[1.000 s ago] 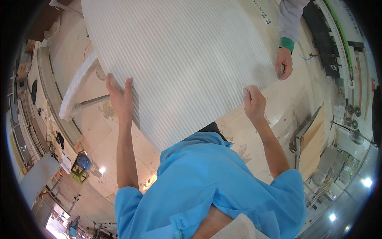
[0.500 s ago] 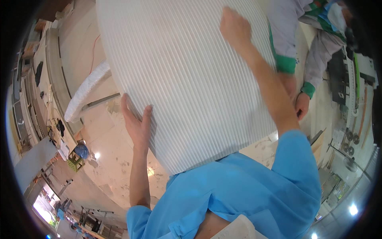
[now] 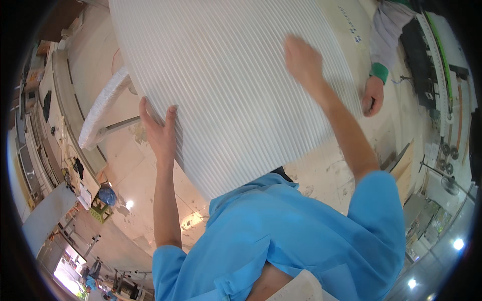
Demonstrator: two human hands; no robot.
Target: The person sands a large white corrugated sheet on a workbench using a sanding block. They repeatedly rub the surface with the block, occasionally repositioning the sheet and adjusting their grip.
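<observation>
A large pale, finely ridged panel (image 3: 221, 100) stretches away from my waist. At its left edge, my left hand (image 3: 161, 138) grips the panel, the thumb lying on the ridged face and other fingers partly hidden at the edge. Over the right part of the panel, my right hand (image 3: 304, 62) is closed and smeared by motion. Whether something small is inside its fingers is hidden. Beyond the panel's right edge, a co-worker's hand (image 3: 373, 95) in a grey sleeve with green cuff hangs with curled fingers.
A plastic-wrapped curved piece (image 3: 103, 108) stands left of the panel. Farther left are a long workbench (image 3: 68, 115), a green crate (image 3: 102, 210) and a blue bundle (image 3: 107, 195). Racks with a green strip (image 3: 442, 60) line the right side over a stained tiled floor (image 3: 191, 220).
The panel and my left hand shift slightly up and left in view. My right hand is lower on the panel. The co-worker has moved back, with only one hand showing.
</observation>
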